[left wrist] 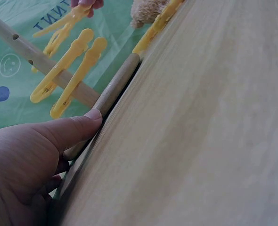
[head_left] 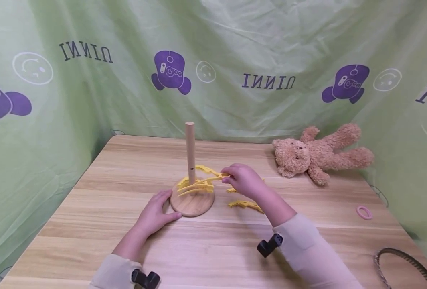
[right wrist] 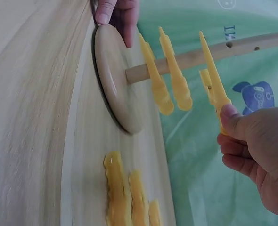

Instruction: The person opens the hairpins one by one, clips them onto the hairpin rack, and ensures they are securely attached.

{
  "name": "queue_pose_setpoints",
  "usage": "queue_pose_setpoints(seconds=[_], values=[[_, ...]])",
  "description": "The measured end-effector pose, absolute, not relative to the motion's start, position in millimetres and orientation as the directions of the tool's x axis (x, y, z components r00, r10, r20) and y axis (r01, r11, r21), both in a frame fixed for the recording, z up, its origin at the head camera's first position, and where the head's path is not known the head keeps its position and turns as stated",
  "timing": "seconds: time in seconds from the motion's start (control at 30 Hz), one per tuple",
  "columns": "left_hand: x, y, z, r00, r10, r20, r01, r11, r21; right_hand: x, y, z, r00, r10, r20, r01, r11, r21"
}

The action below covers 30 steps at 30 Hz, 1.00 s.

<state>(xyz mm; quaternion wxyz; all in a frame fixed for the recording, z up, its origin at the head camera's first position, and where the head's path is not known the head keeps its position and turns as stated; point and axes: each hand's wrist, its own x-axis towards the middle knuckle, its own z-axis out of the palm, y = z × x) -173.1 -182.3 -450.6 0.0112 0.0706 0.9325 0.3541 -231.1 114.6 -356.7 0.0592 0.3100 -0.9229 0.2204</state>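
While the left hand [head_left: 154,216] grips the round base [head_left: 192,208], the right hand [head_left: 243,180] pinches a splayed yellow clip [right wrist: 217,87] at right of the post [head_left: 190,144]; fitting seems underway, next probably needing closure around it.

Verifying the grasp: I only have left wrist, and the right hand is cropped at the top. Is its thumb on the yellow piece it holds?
Observer: Yes, the right wrist view shows the right hand with its thumb on the held yellow piece.
Operator: How many lie loose?
Observer: That view shows three loose pieces on the table.
Operator: Anything outside my frame?
Observer: In the head view, a pink ring lies farther right.
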Motion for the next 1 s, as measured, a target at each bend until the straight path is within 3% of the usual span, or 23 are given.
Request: queue_pose_setpoints(seconds=[0.47,1.0], values=[[-172,-181,-450,-0.988,0.144,0.053,0.143,0.732,0.667,-242,75,-360,-0.781,-0.599,0.176,-0.62,0.71,-0.335],[-172,-181,-451,-0.988,0.145,0.056,0.145,0.729,0.669,-237,80,-359,-0.778,-0.61,0.148,-0.617,0.7,-0.36]])
